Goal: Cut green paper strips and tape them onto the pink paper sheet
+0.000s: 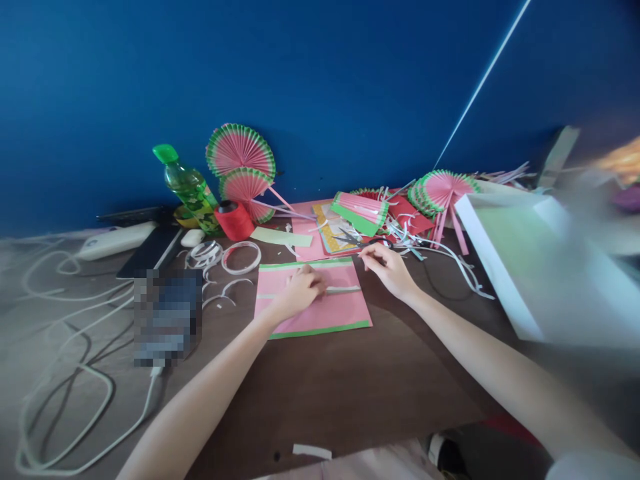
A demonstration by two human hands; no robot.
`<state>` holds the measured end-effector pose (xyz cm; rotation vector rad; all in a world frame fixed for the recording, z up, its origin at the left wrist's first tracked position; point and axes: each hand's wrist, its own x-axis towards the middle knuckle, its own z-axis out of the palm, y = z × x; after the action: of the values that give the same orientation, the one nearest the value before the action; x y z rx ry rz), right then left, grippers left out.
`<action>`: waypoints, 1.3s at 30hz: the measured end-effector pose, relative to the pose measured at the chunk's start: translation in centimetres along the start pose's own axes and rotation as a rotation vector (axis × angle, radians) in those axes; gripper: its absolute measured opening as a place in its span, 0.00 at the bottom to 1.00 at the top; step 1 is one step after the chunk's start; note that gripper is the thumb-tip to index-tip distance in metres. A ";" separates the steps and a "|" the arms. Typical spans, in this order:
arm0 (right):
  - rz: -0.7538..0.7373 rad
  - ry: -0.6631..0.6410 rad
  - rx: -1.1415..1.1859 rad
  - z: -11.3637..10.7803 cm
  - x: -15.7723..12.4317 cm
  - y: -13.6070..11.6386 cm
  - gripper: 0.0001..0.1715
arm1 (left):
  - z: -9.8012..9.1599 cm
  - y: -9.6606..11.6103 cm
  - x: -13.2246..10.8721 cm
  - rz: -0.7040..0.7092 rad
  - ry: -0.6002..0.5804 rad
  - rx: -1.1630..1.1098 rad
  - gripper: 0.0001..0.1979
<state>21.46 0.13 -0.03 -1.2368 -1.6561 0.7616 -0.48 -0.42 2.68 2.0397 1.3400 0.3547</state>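
Observation:
A pink sheet (300, 317) with green strips along its far and near edges lies flat on the brown table. Across its middle runs a pale strip (343, 290). My left hand (304, 290) rests on the sheet over this strip, fingers bent; whether it grips anything is hidden. At the sheet's far right corner, my right hand (384, 265) is closed in a pinch, thumb against finger; what it holds is too small to make out. Just beyond that hand lie dark-handled scissors (350, 238), blades pointing left, on a yellow-patterned packet (327, 227).
Pleated pink-green fans (241, 153) lean on the blue wall, beside a green bottle (187, 187) and red thread spool (234, 221). Tape rolls (241, 258), a phone (173, 320) and white cables lie left. Paper scraps and a white box (495, 267) are at right.

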 end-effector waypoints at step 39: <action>-0.176 -0.221 -0.246 -0.9 0.3 -0.6 0.02 | 0.0 0.0 0.1 0.032 -0.028 0.188 0.13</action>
<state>22.03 0.17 0.90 -1.1857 -2.0596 0.6161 -0.38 -0.33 2.66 2.2132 1.3697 0.2201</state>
